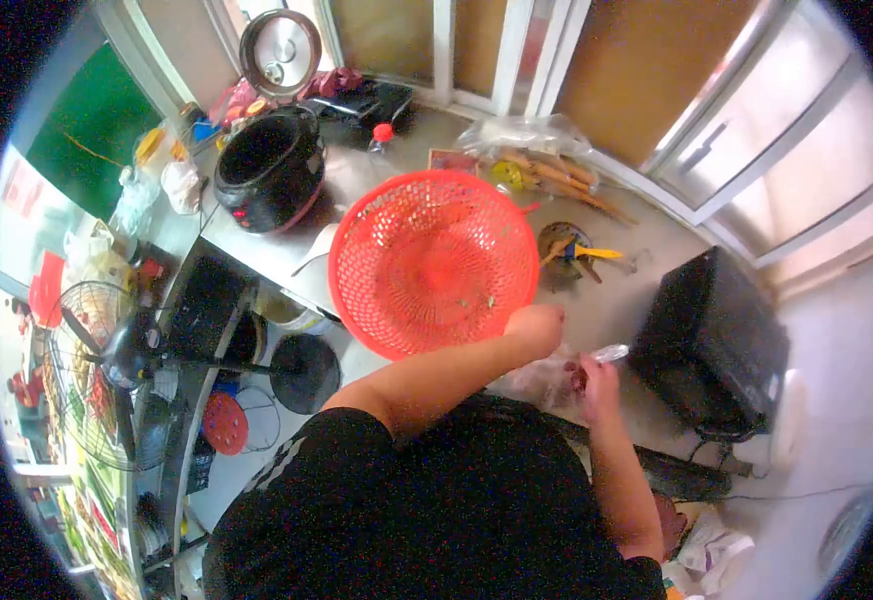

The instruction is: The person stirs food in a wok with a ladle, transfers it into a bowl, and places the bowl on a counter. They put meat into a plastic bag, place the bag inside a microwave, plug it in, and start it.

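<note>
A clear plastic bag [546, 378] with dark red pieces in it lies low over the counter, close in front of my body. The fingers of my right hand [599, 385] are closed on the bag beside the dark red pieces. My left hand [536, 331] is curled in at the lower right rim of a red plastic colander [432, 190], just above the bag. Its fingers are turned away from view, and I cannot tell what they hold. A few small bits stick to the colander's mesh.
A black electric cooker [271, 170] stands at the back left with its lid up. To the right is a black box-shaped appliance [711, 340]. A bowl with a yellow-handled tool [596, 253] sits behind the bag. At left stands a fan [106, 370].
</note>
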`<control>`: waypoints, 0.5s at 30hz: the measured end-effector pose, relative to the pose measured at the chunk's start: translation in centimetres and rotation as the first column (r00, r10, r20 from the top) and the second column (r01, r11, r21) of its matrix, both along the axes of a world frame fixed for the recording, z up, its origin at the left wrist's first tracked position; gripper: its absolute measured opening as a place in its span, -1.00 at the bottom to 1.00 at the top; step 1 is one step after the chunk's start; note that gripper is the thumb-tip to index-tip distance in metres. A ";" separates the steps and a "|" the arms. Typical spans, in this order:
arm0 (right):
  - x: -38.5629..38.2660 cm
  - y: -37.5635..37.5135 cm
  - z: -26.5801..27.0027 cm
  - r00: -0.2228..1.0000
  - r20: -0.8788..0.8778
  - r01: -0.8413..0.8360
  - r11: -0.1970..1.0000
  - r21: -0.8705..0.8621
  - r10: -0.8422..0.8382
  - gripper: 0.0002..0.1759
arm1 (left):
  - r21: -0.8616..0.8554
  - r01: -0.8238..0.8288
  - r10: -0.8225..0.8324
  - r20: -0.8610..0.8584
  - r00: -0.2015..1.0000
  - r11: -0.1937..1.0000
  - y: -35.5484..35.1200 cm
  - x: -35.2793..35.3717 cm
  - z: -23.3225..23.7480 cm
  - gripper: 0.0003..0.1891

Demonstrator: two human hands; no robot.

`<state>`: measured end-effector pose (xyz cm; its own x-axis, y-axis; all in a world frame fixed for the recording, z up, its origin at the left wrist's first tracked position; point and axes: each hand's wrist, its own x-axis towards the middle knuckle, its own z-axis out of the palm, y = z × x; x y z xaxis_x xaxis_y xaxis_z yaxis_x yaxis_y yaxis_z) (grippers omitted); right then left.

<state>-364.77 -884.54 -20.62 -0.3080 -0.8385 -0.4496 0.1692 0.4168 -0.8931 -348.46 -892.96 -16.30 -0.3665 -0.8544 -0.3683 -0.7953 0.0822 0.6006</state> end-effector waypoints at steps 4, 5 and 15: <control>-1.8 0.3 -0.1 0.809 -0.417 -0.475 0.878 -0.050 0.414 -0.86 | -0.409 0.262 -0.350 -0.157 0.923 0.874 0.5 -1.0 -4.0 -0.72; -2.0 0.0 -0.2 0.687 -0.577 -0.599 0.793 -0.106 0.442 -0.86 | -0.293 0.397 -0.455 -0.165 0.875 0.870 0.5 -1.5 -3.9 -0.70; 0.3 -0.2 2.5 0.103 -0.959 -0.517 0.838 0.175 0.264 -0.80 | 0.044 0.318 -0.290 -0.309 0.906 0.947 2.1 -0.9 0.0 -0.59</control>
<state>-364.49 -884.78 -18.11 0.0193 -0.9986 0.0484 -0.9570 -0.0325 -0.2882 -349.37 -890.82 -16.30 -0.7069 -0.6518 -0.2747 -0.5265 0.2256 0.8197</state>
